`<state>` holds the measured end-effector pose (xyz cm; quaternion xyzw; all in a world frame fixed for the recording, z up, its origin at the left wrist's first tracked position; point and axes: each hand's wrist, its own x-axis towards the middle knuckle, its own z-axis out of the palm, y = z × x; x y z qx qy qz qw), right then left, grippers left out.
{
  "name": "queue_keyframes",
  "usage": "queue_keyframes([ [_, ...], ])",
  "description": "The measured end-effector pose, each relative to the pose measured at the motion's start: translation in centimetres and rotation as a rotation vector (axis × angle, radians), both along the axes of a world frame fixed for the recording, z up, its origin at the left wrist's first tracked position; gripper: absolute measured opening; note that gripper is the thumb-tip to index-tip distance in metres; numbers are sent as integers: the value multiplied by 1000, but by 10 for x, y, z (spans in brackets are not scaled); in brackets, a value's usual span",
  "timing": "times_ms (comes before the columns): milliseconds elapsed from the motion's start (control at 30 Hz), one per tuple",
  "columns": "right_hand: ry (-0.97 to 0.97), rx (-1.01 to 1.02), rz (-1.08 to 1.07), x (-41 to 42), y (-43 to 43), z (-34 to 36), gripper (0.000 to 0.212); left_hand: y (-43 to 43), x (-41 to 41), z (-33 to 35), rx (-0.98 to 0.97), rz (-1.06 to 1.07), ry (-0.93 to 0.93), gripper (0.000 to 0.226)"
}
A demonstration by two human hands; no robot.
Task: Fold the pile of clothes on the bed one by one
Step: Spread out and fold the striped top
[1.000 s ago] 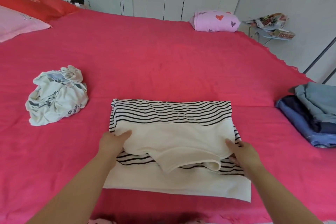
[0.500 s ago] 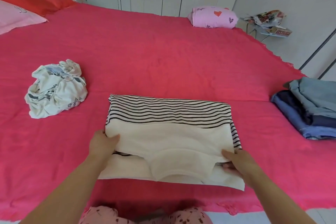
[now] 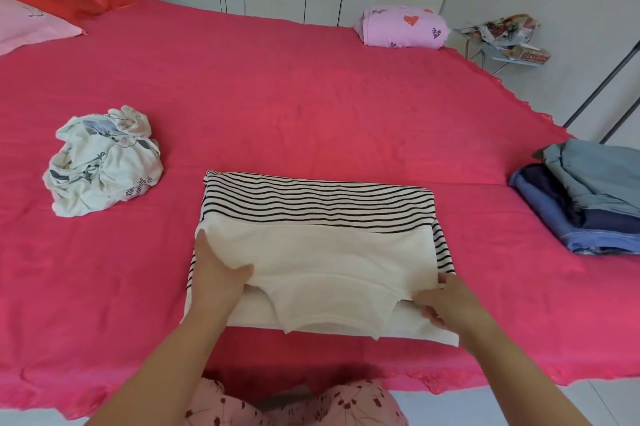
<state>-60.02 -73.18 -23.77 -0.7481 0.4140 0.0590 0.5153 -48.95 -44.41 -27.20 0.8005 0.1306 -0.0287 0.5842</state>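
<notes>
Left hand [image 3: 216, 282] & right hand [image 3: 448, 308] seemingly pinch striped shirt [image 3: 311, 204] side edges w/ fingers — uneven pull could skew fold.

out of sight, off the edge

fingertips of the left hand [image 3: 216, 275] are hidden in the striped top [image 3: 318, 204]. far right of the right hand [image 3: 448, 306], the blue stack [image 3: 581, 204] runs off frame. lettering on the crumpled garment [image 3: 104, 166] is unreadable.
</notes>
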Motion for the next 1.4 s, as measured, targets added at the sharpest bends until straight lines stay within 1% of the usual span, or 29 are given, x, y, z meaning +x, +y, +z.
queue_keyframes([
  [33, 80, -124, 97, 0, 2, 4, 42, 0, -4, 6, 135, -55, -4, 101],
  [100, 187, -460, 211, 1, 6, 12, 57, -6, -14, 19, 408, -109, -63, 100],
  [133, 183, -617, 231, 4, 10, 15, 59, -12, -20, 25, 527, -103, -150, 96],
  [167, 129, -732, 257, 8, 15, 18, 58, -20, -23, 29, 625, -120, -251, 90],
  [200, 49, -792, 304, 12, 24, 21, 60, -31, -24, 32, 696, -190, -346, 83],
  [267, -177, -783, 402, 25, 43, 26, 60, -57, -26, 34, 782, -453, -411, 69],
  [333, -386, -767, 455, 40, 60, 25, 53, -76, -24, 24, 839, -661, -367, 61],
  [367, -417, -792, 488, 46, 65, 19, 54, -80, -22, 16, 857, -719, -321, 59],
  [400, -369, -830, 547, 50, 66, 9, 64, -81, -21, 4, 883, -765, -272, 60],
  [467, -116, -902, 700, 49, 59, -22, 99, -77, -19, -18, 943, -809, -219, 74],
  [500, -7, -894, 737, 46, 54, -38, 110, -75, -19, -25, 969, -820, -214, 86],
  [533, 50, -869, 735, 44, 50, -51, 114, -74, -17, -29, 987, -831, -212, 95],
  [600, 86, -828, 734, 42, 47, -62, 108, -76, -16, -30, 1003, -849, -191, 105],
  [667, 85, -808, 743, 43, 46, -59, 98, -78, -16, -28, 1013, -861, -163, 108],
  [733, 57, -784, 767, 42, 44, -52, 98, -79, -14, -21, 1024, -877, -135, 100],
  [800, -25, -779, 757, 34, 35, -46, 107, -79, -12, -10, 1049, -886, -92, 77],
  [833, -74, -787, 706, 29, 26, -45, 110, -80, -13, -3, 1057, -883, -100, 69],
  [867, -127, -807, 625, 25, 15, -43, 107, -83, -13, 4, 1055, -870, -140, 66],
  [933, -173, -832, 410, 18, -11, -42, 87, -95, -14, 14, 1024, -844, -228, 62],
  [1000, -118, -772, 241, 14, -34, -40, 66, -109, -14, 15, 993, -827, -263, 60],
  [1067, -51, -663, 151, 14, -48, -40, 63, -119, -15, 6, 998, -839, -239, 63],
  [1100, -22, -620, 130, 15, -52, -38, 66, -121, -15, -3, 1003, -849, -220, 73],
  [1133, -10, -578, 111, 17, -54, -38, 67, -123, -15, -12, 1007, -853, -212, 90],
  [1167, -17, -518, 88, 21, -55, -38, 64, -123, -15, -19, 1017, -858, -198, 106],
  [1200, -38, -451, 64, 25, -55, -37, 58, -123, -15, -24, 1030, -857, -188, 116],
  [1233, -58, -383, 43, 29, -54, -36, 50, -123, -14, -27, 1043, -858, -185, 119],
  [1333, -138, -149, -46, 37, -48, -31, 23, -123, -13, -25, 1012, -866, -174, 115],
  [1367, -171, -58, -86, 39, -45, -25, 18, -122, -12, -24, 983, -870, -162, 105],
  [1400, -207, 26, -120, 41, -41, -17, 16, -121, -10, -21, 947, -878, -132, 89],
])
